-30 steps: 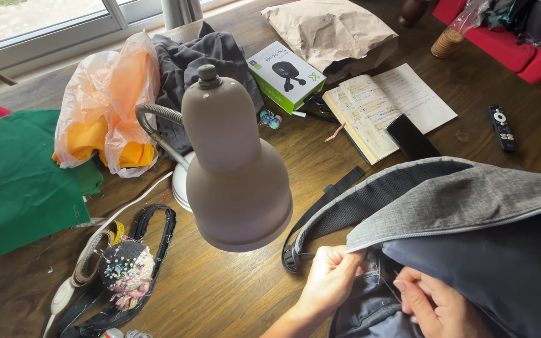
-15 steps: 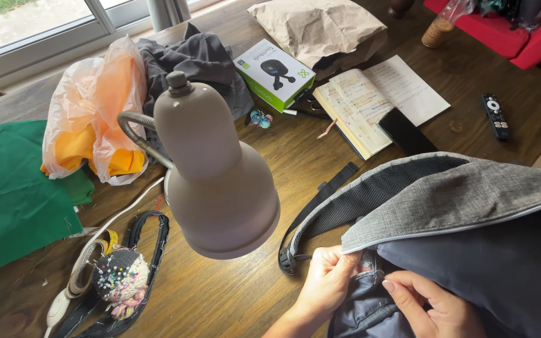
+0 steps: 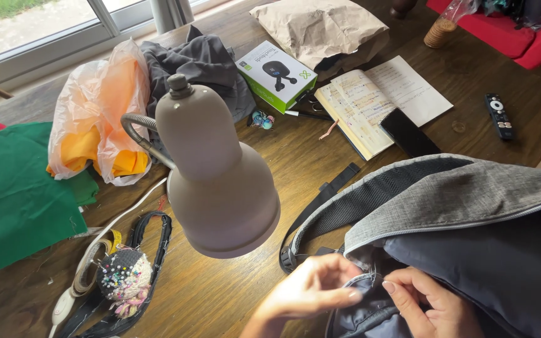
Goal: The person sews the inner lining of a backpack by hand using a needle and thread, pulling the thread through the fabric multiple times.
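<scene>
Bare wood lies left of the backpack (image 3: 458, 206) — the lamp (image 3: 217, 181) overhangs it.

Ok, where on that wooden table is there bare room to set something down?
Bare wood shows between the open notebook and the black remote control, and in front of the grey desk lamp, between the pincushion and the left hand. The far side is crowded: orange plastic bag, white-and-green box, brown paper bag.

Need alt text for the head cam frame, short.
Two bare hands, left hand and right hand, pinch the lining at the seam of a grey backpack on a wooden table. A grey desk lamp stands close by, with a pincushion, green cloth and open notebook around.
</scene>
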